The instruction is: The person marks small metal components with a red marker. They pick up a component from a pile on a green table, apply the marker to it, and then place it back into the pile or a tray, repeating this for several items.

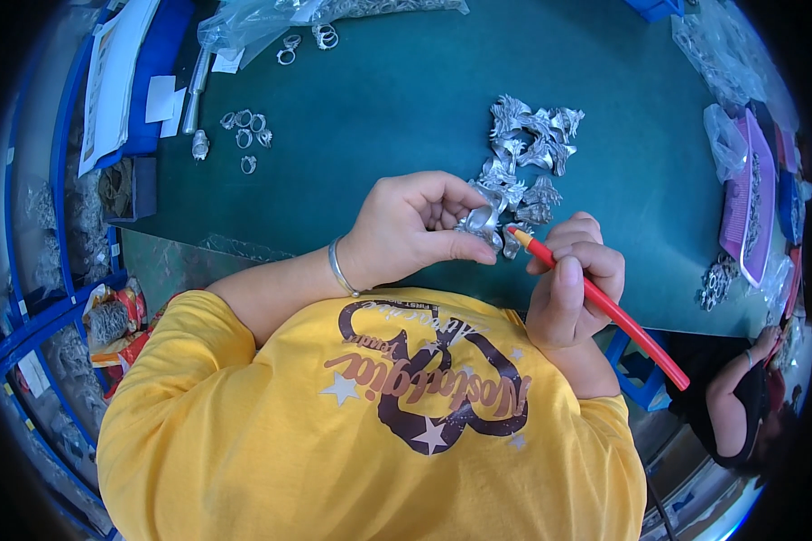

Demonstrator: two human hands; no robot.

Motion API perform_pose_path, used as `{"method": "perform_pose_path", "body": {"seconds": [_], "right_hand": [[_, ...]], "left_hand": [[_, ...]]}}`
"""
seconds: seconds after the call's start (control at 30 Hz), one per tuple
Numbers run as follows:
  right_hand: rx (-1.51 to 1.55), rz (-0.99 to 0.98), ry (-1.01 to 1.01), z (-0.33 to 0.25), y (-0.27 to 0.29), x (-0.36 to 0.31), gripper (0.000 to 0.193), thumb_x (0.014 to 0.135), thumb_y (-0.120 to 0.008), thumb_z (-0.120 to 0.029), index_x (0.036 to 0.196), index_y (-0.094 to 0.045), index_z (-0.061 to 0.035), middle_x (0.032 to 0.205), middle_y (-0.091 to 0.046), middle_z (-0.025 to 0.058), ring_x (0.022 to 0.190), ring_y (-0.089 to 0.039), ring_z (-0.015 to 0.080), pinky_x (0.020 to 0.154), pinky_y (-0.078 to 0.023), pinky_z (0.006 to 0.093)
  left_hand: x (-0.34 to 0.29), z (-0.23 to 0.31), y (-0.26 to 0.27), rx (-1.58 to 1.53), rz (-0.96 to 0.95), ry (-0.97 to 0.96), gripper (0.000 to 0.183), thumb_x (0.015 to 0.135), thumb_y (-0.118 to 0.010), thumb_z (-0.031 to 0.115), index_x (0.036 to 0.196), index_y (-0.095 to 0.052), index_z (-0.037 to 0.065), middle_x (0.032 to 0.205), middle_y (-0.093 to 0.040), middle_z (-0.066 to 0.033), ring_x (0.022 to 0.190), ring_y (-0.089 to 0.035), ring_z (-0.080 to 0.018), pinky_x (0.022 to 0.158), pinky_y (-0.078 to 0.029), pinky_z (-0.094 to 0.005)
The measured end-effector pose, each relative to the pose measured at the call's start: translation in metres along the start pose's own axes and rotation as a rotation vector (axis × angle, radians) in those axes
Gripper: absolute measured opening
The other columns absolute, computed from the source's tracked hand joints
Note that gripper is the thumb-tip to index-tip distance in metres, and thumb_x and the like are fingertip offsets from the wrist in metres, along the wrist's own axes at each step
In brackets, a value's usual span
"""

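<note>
Between the thumb and fingers of my left hand is a chunky silver-coloured metal ring, its smooth round band facing up. My right hand grips a red wax pencil. The pencil's pale, bared tip points at the ring and lies close beside it; whether they touch I cannot tell. Just beyond both hands, a cluster of similar sculpted metal rings lies on the green table, reaching up to my left fingertips.
Several smaller rings lie at the left, near a tapered metal rod. A clear plastic bag of metal pieces is at the far edge. Right: a pink basket and another person's arm. Left: blue shelving.
</note>
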State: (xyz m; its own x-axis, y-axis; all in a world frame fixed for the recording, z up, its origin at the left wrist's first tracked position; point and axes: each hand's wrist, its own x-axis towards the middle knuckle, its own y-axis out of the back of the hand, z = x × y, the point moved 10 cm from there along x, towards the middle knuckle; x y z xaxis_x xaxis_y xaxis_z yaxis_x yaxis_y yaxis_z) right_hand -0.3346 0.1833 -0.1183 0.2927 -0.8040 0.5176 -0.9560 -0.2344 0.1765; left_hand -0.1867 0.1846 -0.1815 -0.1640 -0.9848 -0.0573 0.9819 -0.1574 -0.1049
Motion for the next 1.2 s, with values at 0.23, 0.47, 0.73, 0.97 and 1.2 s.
{"method": "perform_pose_path", "body": {"seconds": [0.23, 0.47, 0.73, 0.97, 1.2], "right_hand": [[-0.023, 0.137, 0.036, -0.001, 0.008, 0.002, 0.008, 0.088, -0.046, -0.011, 0.092, -0.043, -0.0038, 0.070, -0.056, 0.0080, 0.068, -0.048, 0.0181, 0.070, -0.037, 0.0340], [0.007, 0.165, 0.034, -0.002, 0.008, 0.001, 0.006, 0.087, -0.046, -0.009, 0.091, -0.044, -0.0032, 0.070, -0.055, 0.0089, 0.068, -0.048, 0.0184, 0.068, -0.037, 0.0335], [0.012, 0.172, -0.006, 0.002, 0.007, -0.004, 0.006, 0.087, -0.047, -0.007, 0.090, -0.045, -0.0033, 0.075, -0.053, 0.0097, 0.069, -0.047, 0.0198, 0.066, -0.037, 0.0329], [-0.007, 0.201, 0.000, -0.001, 0.005, -0.002, 0.006, 0.086, -0.049, -0.008, 0.085, -0.047, -0.0032, 0.073, -0.056, 0.0077, 0.069, -0.049, 0.0199, 0.068, -0.038, 0.0334], [0.055, 0.252, -0.080, 0.006, 0.016, -0.012, 0.006, 0.086, -0.049, -0.010, 0.087, -0.047, -0.0045, 0.077, -0.056, 0.0099, 0.070, -0.049, 0.0199, 0.070, -0.038, 0.0354]], "left_hand": [[0.001, -0.027, 0.004, -0.500, 0.054, 0.418, 0.022, 0.090, -0.057, 0.025, 0.092, -0.053, 0.004, 0.075, -0.061, -0.0085, 0.053, -0.052, -0.0106, 0.047, -0.041, -0.0217], [-0.004, -0.042, -0.005, -0.784, 0.032, 0.612, 0.027, 0.094, -0.050, 0.034, 0.088, -0.053, 0.008, 0.074, -0.060, -0.0073, 0.056, -0.052, -0.0118, 0.050, -0.041, -0.0221], [0.026, 0.136, 0.057, -0.129, 0.208, -0.744, 0.036, 0.077, -0.064, -0.009, 0.110, -0.052, 0.001, 0.104, -0.053, -0.0079, 0.097, -0.054, -0.0144, 0.083, -0.045, -0.0251], [0.054, 0.293, 0.132, 0.912, 0.863, -1.315, 0.031, 0.077, -0.069, 0.002, 0.107, -0.061, 0.005, 0.101, -0.058, -0.0062, 0.087, -0.057, -0.0121, 0.074, -0.048, -0.0229], [0.097, 0.282, 0.108, 1.257, 0.670, -1.152, 0.021, 0.080, -0.062, 0.009, 0.101, -0.067, 0.007, 0.102, -0.065, -0.0187, 0.095, -0.063, -0.0271, 0.083, -0.048, -0.0336]]}}
